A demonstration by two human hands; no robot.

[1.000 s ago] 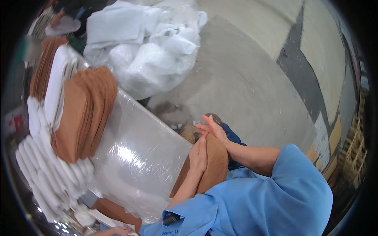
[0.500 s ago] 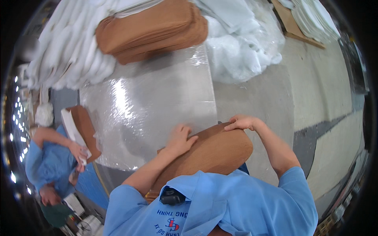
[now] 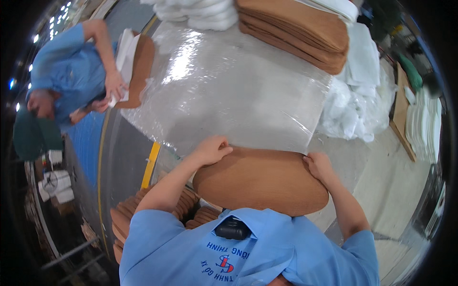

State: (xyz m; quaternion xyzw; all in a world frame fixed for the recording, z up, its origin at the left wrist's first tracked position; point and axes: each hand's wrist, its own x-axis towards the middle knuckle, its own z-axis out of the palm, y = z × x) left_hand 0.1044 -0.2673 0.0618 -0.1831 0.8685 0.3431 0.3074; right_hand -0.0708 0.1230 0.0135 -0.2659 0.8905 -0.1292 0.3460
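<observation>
A flat brown panel (image 3: 262, 181) with rounded ends lies across the front of my body. Its material, wood or padded cloth, is unclear. At its far left edge, my left hand (image 3: 213, 149) is closed with fingers curled over the rim. My right hand (image 3: 318, 166) pinches the far right edge, thumb on top. The panel's far edge meets the near edge of the plastic-covered table (image 3: 229, 105). My shirt covers part of its near side.
Brown panels (image 3: 296, 33) are stacked at the table's far side, beside white padded pieces (image 3: 195, 12). Crumpled clear plastic (image 3: 353, 109) lies right. Left, a co-worker (image 3: 71, 71) holds a brown panel with a white strip. More brown pieces (image 3: 181, 205) are stacked low by my left arm.
My view has swung left. The panel has gone from slanted to nearly level across me. My left hand has gone from loosely spread over it to curled on its far edge.
</observation>
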